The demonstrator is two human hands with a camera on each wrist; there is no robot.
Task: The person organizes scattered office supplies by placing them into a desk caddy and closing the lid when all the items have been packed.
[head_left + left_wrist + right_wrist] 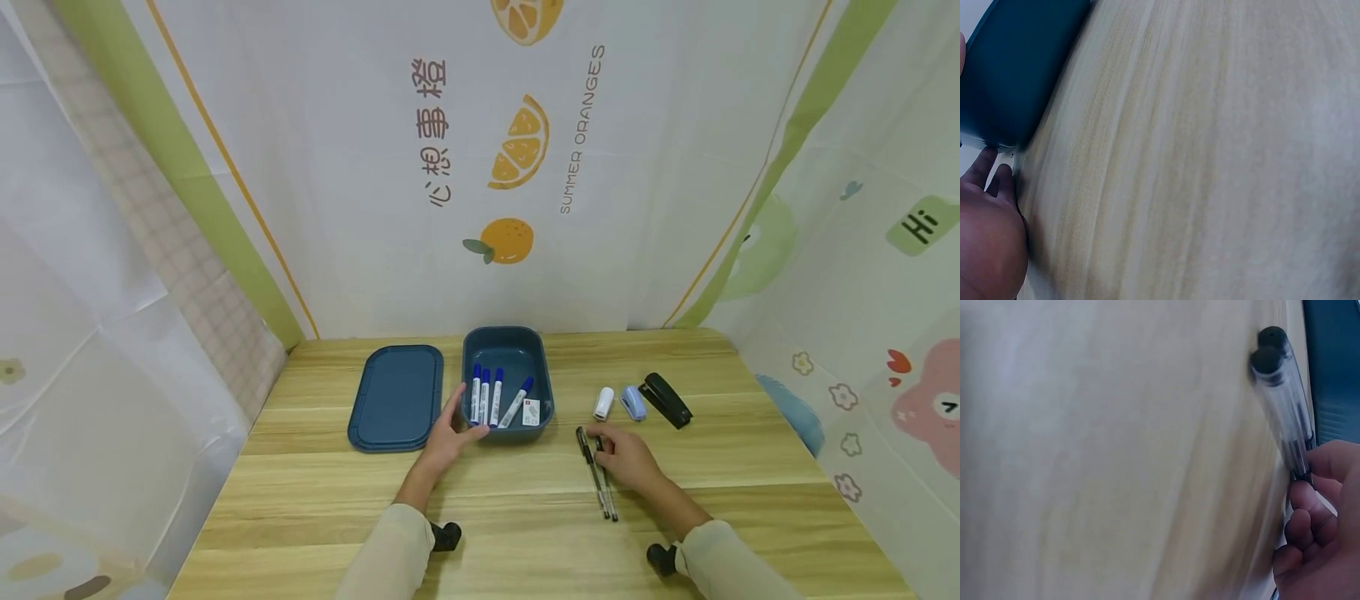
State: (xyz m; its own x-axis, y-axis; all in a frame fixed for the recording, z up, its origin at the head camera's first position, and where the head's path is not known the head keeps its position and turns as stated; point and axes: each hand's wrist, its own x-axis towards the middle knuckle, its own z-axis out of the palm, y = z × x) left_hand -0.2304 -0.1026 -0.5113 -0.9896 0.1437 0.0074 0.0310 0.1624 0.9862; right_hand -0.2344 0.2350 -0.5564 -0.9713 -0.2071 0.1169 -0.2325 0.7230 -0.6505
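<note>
My left hand [444,443] rests against the near left corner of a dark blue bin [507,335], fingers fairly straight along its side and thumb at its front. The left wrist view shows fingertips touching the bin's wall [1016,69]. Inside the bin lie several blue-capped white markers [484,396] and a small white box [531,412] with a paper clip picture. On the table, my right hand [628,458] pinches a black gel pen [609,487] near its upper part. A second gel pen [591,467] lies close beside it; both pens [1285,400] show in the right wrist view.
A dark blue lid [397,398] lies flat left of the bin. Beyond the right hand are a white correction-tape-like item [603,403], a small blue stapler-like item [633,402] and a black stapler [665,400]. A printed curtain [360,250] hangs behind the wooden table [517,517].
</note>
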